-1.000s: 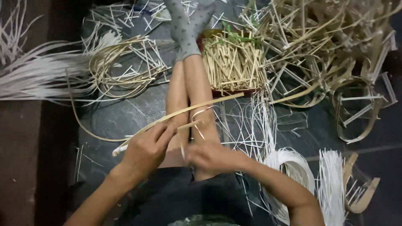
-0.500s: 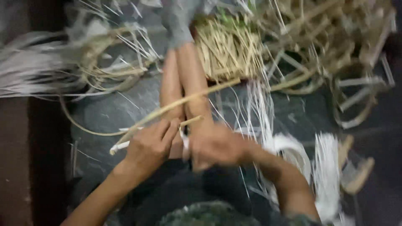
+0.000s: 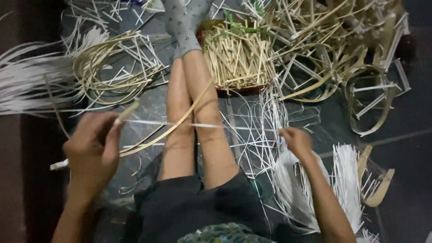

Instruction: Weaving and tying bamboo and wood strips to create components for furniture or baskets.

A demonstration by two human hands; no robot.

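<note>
1. A thin white strip [image 3: 202,125] runs level across the person's shins, drawn taut between both hands. It looks flat, narrow and pale, and springy rather than limp.
2. The left hand [image 3: 92,150] pinches the strip's left end between thumb and fingers, closed tight. Beside that pinch a pale cane end [image 3: 127,112] pokes out.
3. The right hand [image 3: 294,140] closes on the strip's other end, just above a white coil [image 3: 292,189] on the floor.
4. A curved cane [image 3: 173,128] passes under the strip and over the legs [image 3: 193,135], bowing up toward the basket [image 3: 237,56] of short sticks.
5. The step in hand looks like pulling a strip out straight, apart from the loose white strands. The next move seems to call for steady tension and a firm pinch at both ends, so the strip neither slips nor kinks.
6. Further out lie a cane ring pile [image 3: 112,72] on the left, bent cane frames [image 3: 364,99] on the right, and a white bundle [image 3: 346,180] near the right forearm.
</note>
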